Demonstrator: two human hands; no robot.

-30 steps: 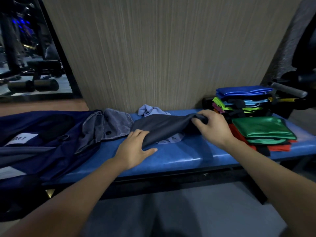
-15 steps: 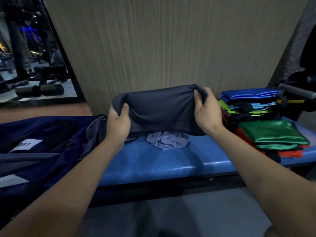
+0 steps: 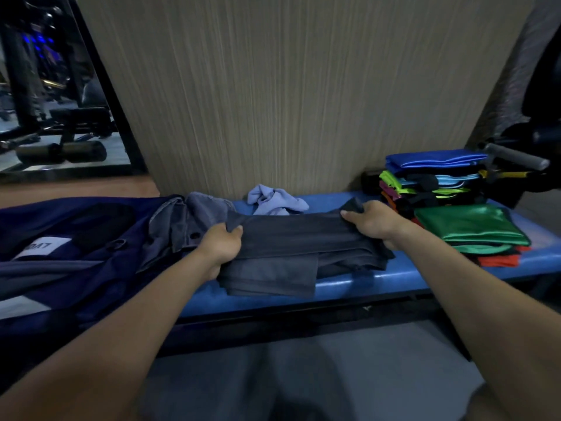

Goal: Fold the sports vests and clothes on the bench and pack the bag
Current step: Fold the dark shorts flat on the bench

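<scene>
On the blue surface | dark garment lay folded at mid-surface | left grip clutched its left edge | right grip pinched its right corner | bag left, vests right

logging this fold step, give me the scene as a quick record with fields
surface: blue bench
item in hand: dark grey garment, partly folded, lying on the bench
left hand: grips the garment's left edge
right hand: grips its right far corner
behind garment: crumpled lilac cloth on the bench by the wall
left of garment: open navy bag with grey clothing at its mouth
right of garment: stack of folded vests, blue on top; folded green vest in front of it
</scene>
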